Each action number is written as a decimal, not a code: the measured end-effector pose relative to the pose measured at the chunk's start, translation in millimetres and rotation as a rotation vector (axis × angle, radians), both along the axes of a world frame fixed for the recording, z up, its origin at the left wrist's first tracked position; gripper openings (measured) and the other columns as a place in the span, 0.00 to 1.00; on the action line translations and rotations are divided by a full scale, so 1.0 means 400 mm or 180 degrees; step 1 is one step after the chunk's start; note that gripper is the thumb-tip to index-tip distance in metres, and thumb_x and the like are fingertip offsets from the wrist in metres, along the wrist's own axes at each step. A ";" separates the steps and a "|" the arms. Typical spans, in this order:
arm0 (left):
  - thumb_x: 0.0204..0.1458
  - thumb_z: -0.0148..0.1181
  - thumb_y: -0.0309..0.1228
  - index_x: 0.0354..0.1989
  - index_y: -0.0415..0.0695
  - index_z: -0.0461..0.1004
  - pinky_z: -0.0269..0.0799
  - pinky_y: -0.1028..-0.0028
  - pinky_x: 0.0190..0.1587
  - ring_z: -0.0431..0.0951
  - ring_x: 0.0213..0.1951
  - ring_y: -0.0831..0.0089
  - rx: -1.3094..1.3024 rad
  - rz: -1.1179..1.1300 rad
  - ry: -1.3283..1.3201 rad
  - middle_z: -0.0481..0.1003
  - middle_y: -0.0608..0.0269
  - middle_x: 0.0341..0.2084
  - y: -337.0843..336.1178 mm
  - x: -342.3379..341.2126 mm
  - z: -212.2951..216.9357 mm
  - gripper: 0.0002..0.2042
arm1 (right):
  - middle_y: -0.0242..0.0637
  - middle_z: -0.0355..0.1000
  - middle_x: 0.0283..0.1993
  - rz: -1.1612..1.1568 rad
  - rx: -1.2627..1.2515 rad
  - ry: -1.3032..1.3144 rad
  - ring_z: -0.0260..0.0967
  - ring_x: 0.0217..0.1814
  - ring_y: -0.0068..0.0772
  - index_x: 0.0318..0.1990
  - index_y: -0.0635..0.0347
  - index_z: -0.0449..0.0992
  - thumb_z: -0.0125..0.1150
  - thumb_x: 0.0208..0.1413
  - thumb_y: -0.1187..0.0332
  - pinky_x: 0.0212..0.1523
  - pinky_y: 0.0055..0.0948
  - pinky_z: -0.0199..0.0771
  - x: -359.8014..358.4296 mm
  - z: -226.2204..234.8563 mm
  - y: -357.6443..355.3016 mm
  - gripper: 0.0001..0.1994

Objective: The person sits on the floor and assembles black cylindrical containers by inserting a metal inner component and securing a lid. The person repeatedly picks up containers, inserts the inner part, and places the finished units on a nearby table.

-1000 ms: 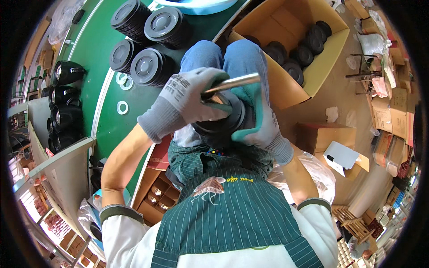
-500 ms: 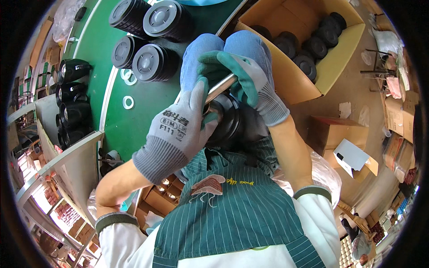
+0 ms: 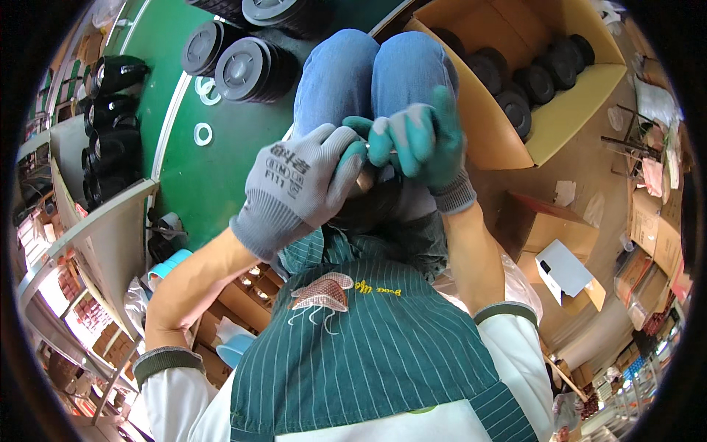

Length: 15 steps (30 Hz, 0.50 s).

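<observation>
Both hands wear grey gloves with green palms and meet over my lap. My left hand (image 3: 302, 177) is closed, thumb and fingers bent near a shiny metal piece (image 3: 364, 182); its grip is hidden. Beside it, my right hand (image 3: 421, 144) has curled, slightly blurred fingers and a raised thumb; what they hold cannot be made out. Only a small bright sliver shows between the hands. Below them a dark, rounded black part (image 3: 362, 215) rests on my lap against the striped apron, mostly covered by my hands.
Stacked black ribbed discs (image 3: 247, 70) stand on the green table (image 3: 228, 158), with white rings (image 3: 202, 134) near them. Black glossy housings (image 3: 114, 151) line the left side. An open carton (image 3: 582, 110) of black round parts stands at right; a smaller carton (image 3: 552, 225) is below it.
The silver tube that lay across both hands is now almost hidden. My right hand has turned, its fingers curling and thumb rising. My left hand has closed further, and the view has shifted.
</observation>
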<state>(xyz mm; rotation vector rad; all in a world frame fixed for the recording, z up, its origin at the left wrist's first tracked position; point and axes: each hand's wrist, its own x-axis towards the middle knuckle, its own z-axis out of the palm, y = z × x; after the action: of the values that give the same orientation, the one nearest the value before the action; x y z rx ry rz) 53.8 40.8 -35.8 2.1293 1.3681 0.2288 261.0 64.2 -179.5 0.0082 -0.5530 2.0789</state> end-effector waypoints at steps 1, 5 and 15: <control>0.64 0.49 0.35 0.46 0.36 0.75 0.77 0.59 0.37 0.81 0.34 0.48 -0.0028 -0.0121 -0.0023 0.77 0.45 0.34 0.006 -0.002 -0.004 0.14 | 0.34 0.71 0.22 -0.0128 0.0021 0.0126 0.71 0.31 0.34 0.17 0.49 0.63 0.43 0.72 0.44 0.39 0.43 0.73 -0.004 0.007 -0.001 0.30; 0.64 0.48 0.36 0.32 0.40 0.75 0.75 0.63 0.32 0.78 0.24 0.54 -0.0144 -0.0683 -0.0883 0.73 0.54 0.22 0.093 -0.050 -0.043 0.14 | 0.31 0.68 0.16 -0.0837 0.0872 -0.0395 0.69 0.27 0.38 0.14 0.50 0.67 0.52 0.69 0.54 0.37 0.37 0.73 0.001 0.094 -0.027 0.27; 0.67 0.46 0.39 0.24 0.38 0.73 0.70 0.63 0.31 0.72 0.22 0.54 -0.0382 -0.0636 -0.2120 0.70 0.48 0.17 0.211 -0.032 -0.158 0.21 | 0.28 0.60 0.21 -0.0310 0.4172 -0.2446 0.70 0.32 0.35 0.15 0.52 0.68 0.73 0.35 0.62 0.54 0.50 0.73 0.020 0.256 0.026 0.16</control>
<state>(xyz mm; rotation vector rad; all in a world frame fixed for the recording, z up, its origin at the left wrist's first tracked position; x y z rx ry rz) 40.8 125.3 -99.1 1.8278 0.7564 0.6834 269.2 74.4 -77.1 -0.0566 -2.2137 1.2245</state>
